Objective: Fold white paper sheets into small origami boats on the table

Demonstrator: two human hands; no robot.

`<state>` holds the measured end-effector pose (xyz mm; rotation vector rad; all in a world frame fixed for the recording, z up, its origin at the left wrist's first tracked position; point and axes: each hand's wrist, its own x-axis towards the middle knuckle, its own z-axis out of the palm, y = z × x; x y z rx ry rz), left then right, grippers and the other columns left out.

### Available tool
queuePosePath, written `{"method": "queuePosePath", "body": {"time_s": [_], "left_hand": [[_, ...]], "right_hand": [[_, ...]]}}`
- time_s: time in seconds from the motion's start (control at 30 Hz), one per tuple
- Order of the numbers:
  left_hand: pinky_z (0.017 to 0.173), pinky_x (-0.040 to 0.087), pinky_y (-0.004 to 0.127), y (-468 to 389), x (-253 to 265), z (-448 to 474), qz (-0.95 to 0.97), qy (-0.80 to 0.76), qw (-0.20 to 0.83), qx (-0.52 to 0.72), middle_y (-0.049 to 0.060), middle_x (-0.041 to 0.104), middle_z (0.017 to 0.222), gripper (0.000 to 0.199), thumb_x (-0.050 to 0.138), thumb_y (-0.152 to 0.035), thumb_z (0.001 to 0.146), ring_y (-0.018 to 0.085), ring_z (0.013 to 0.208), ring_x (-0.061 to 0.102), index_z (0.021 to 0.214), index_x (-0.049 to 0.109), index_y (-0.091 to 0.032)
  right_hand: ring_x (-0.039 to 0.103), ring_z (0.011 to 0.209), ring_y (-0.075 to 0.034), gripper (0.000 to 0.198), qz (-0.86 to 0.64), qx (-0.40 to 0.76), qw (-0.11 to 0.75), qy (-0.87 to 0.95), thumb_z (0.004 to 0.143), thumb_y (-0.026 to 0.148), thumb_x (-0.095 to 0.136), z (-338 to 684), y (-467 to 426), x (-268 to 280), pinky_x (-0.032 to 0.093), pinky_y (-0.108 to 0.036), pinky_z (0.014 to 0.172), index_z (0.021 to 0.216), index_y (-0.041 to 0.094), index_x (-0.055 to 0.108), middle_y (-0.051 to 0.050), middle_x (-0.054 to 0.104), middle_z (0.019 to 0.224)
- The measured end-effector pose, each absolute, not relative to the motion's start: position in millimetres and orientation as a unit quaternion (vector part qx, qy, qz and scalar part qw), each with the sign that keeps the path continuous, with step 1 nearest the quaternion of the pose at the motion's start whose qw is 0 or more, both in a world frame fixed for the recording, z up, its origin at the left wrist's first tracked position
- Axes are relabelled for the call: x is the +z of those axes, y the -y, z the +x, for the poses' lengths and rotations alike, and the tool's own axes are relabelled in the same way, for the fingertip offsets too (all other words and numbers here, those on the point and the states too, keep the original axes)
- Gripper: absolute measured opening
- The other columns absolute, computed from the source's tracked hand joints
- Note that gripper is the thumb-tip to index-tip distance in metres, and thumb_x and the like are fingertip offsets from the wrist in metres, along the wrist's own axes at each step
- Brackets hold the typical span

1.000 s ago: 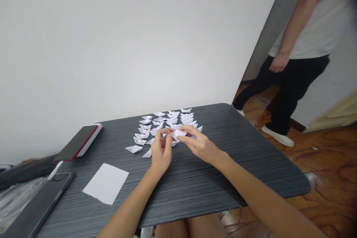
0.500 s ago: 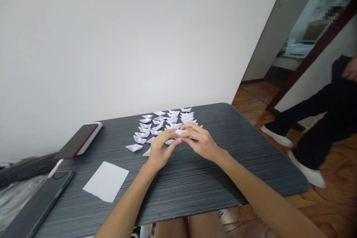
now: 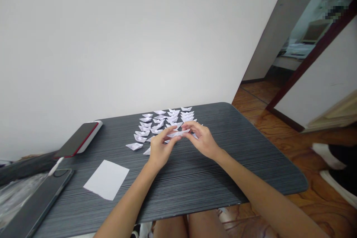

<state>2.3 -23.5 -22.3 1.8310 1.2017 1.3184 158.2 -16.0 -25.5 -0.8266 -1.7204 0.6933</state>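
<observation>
Between my two hands, above the near part of the table, is a white folded paper boat (image 3: pixel 178 133). My left hand (image 3: pixel 161 148) pinches its left end between thumb and fingers. The fingers of my right hand (image 3: pixel 203 140) close on its right end. Behind and beside my hands, several small white paper boats (image 3: pixel 159 121) stand in rough rows. One paper boat (image 3: pixel 134 146) sits apart to the left of my left hand. Some boats are partly hidden by my fingers.
A square sheet of white paper (image 3: pixel 107 179) lies on the dark table (image 3: pixel 223 189) at left. Farther left are a red-edged phone (image 3: pixel 76 139), a second dark device (image 3: pixel 41 204) and a white cable plug (image 3: pixel 55 166). A person's shoes (image 3: pixel 331 158) are on the floor at right.
My fingers have shifted along the paper boat, and more of its long shape shows between them. The person at right has stepped farther right, mostly out of view.
</observation>
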Motion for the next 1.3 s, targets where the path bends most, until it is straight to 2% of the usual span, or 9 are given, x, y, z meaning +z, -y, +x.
{"method": "queuePosePath", "body": {"time_s": [0.1, 0.2, 0.3, 0.47, 0.6, 0.83, 1.0, 1.2, 1.3], "left_hand": [[0.060, 0.051, 0.027, 19.8, -21.0, 1.4, 0.642, -0.459, 0.409, 0.458, 0.007, 0.068, 0.074, 0.029, 0.063, -0.032, 0.065, 0.018, 0.064, 0.064, 0.086, 0.063, -0.012], [0.057, 0.051, 0.027, 17.7, -17.3, 0.4, 0.616, -0.452, 0.471, 0.441, 0.007, 0.068, 0.064, 0.027, 0.064, -0.031, 0.064, 0.018, 0.059, 0.063, 0.080, 0.064, -0.009], [0.054, 0.051, 0.026, 17.8, -14.1, 0.1, 0.622, -0.449, 0.473, 0.433, 0.007, 0.067, 0.060, 0.024, 0.064, -0.031, 0.064, 0.017, 0.056, 0.063, 0.074, 0.064, -0.009], [0.051, 0.050, 0.025, 17.7, -16.4, -0.1, 0.644, -0.442, 0.472, 0.410, 0.007, 0.067, 0.061, 0.023, 0.062, -0.033, 0.066, 0.017, 0.056, 0.062, 0.070, 0.064, -0.010], [0.050, 0.049, 0.025, 16.9, -17.5, -1.1, 0.643, -0.440, 0.476, 0.409, 0.006, 0.065, 0.056, 0.023, 0.062, -0.033, 0.066, 0.016, 0.051, 0.061, 0.067, 0.064, -0.011], [0.044, 0.045, 0.021, 14.8, -15.7, -3.1, 0.628, -0.433, 0.518, 0.386, 0.009, 0.066, 0.063, 0.022, 0.059, -0.031, 0.069, 0.016, 0.054, 0.062, 0.070, 0.060, -0.009], [0.034, 0.035, 0.016, 15.6, -17.8, -3.3, 0.657, -0.433, 0.502, 0.358, 0.001, 0.058, 0.050, 0.022, 0.055, -0.032, 0.072, 0.009, 0.038, 0.053, 0.067, 0.055, -0.011], [0.030, 0.028, 0.015, 16.0, -17.7, -4.6, 0.678, -0.418, 0.504, 0.335, -0.003, 0.050, 0.042, 0.028, 0.052, -0.034, 0.074, 0.004, 0.028, 0.041, 0.060, 0.054, -0.011], [0.030, 0.029, 0.014, 13.8, -16.3, -7.4, 0.670, -0.414, 0.531, 0.313, -0.001, 0.053, 0.044, 0.030, 0.049, -0.035, 0.075, 0.006, 0.029, 0.046, 0.059, 0.053, -0.010]], "right_hand": [[0.057, 0.078, -0.014, 0.016, -0.361, 0.283, 0.537, 0.708, 0.075, 0.020, 0.052, 157.7, 14.3, -28.9, 0.045, -0.028, 0.071, 0.091, 0.019, 0.053, -0.004, 0.059, 0.085], [0.057, 0.076, -0.013, 0.019, -0.359, 0.317, 0.539, 0.693, 0.074, 0.020, 0.053, 157.7, 12.7, -30.3, 0.045, -0.027, 0.070, 0.093, 0.018, 0.053, -0.005, 0.059, 0.087], [0.056, 0.066, -0.012, 0.024, -0.373, 0.396, 0.505, 0.670, 0.071, 0.024, 0.057, 157.8, 10.5, -30.9, 0.046, -0.025, 0.062, 0.093, 0.015, 0.055, -0.004, 0.060, 0.078], [0.053, 0.050, -0.010, 0.017, -0.384, 0.490, 0.457, 0.635, 0.066, 0.026, 0.061, 156.7, 7.4, -32.3, 0.042, -0.023, 0.050, 0.075, 0.012, 0.058, 0.001, 0.056, 0.054], [0.050, 0.046, -0.009, 0.014, -0.390, 0.483, 0.463, 0.633, 0.066, 0.026, 0.060, 156.1, 6.9, -31.7, 0.039, -0.021, 0.045, 0.072, 0.013, 0.058, 0.002, 0.053, 0.051], [0.044, 0.039, -0.006, 0.013, -0.405, 0.486, 0.452, 0.629, 0.069, 0.025, 0.057, 158.6, 6.3, -29.8, 0.033, -0.018, 0.039, 0.071, 0.013, 0.056, 0.005, 0.049, 0.045], [0.045, 0.034, -0.005, 0.014, -0.379, 0.545, 0.427, 0.614, 0.071, 0.027, 0.055, 154.4, 9.2, -30.8, 0.031, -0.016, 0.034, 0.072, 0.013, 0.050, 0.003, 0.054, 0.050], [0.046, 0.030, -0.005, 0.017, -0.366, 0.570, 0.411, 0.610, 0.071, 0.029, 0.054, 151.6, 11.3, -29.3, 0.029, -0.015, 0.031, 0.070, 0.012, 0.049, 0.004, 0.054, 0.047], [0.051, 0.033, -0.008, 0.019, -0.347, 0.584, 0.410, 0.609, 0.073, 0.031, 0.053, 153.0, 10.7, -29.4, 0.030, -0.016, 0.033, 0.069, 0.013, 0.048, 0.001, 0.057, 0.050]]}}
